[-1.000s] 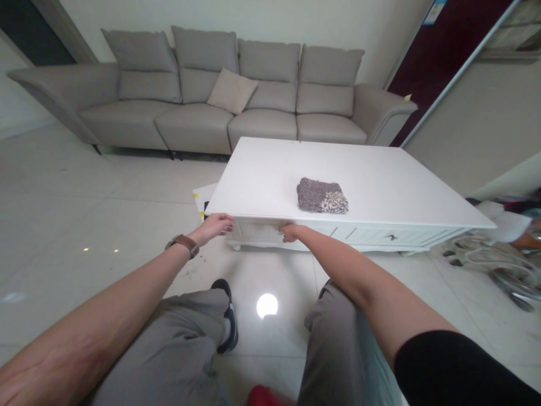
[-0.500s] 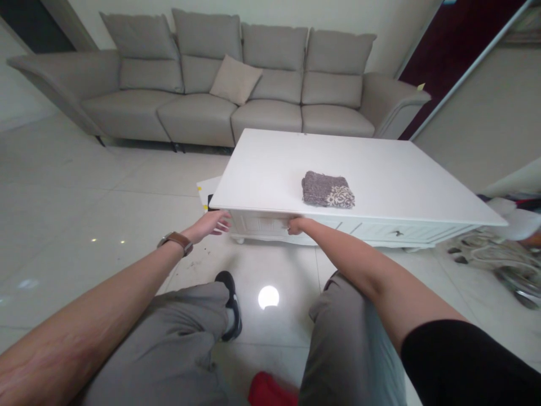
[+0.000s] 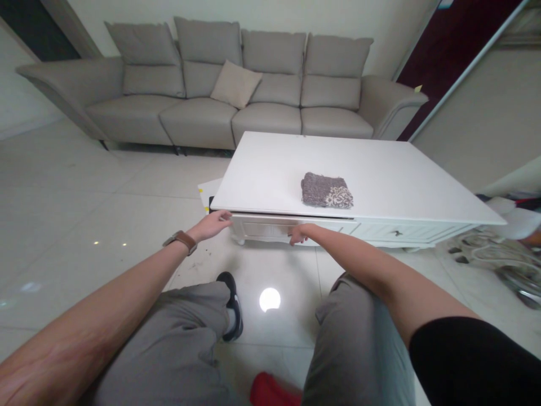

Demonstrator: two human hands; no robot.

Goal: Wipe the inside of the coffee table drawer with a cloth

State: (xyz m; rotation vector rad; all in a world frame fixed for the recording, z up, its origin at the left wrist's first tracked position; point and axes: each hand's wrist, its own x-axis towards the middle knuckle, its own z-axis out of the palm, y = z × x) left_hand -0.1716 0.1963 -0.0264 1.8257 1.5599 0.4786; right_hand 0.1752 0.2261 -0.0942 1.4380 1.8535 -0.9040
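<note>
A white coffee table (image 3: 270, 163) stands in front of me, its left drawer (image 3: 257, 228) pulled out a little, with a dark gap under the tabletop. My right hand (image 3: 300, 232) is closed at the drawer's small handle, fingers curled downward and partly hidden. Beside the drawer's left end, under the table corner, is my left hand (image 3: 212, 223). Its fingers are stretched out and hold nothing; whether the tips touch the drawer edge is unclear. A folded grey-brown cloth (image 3: 316, 190) with a pale floral patch lies on the tabletop.
Behind the table runs a grey sofa (image 3: 198, 118) with a beige cushion (image 3: 236, 83). A second drawer (image 3: 397, 232) is closed at the right. Something red (image 3: 274, 390) lies on the floor between my legs. Hoses or cables (image 3: 499, 254) are piled at the right.
The left drawer has come out slightly toward me, opening a dark gap below the tabletop. My right hand moved back with it; my left hand shifted slightly closer to the drawer's end.
</note>
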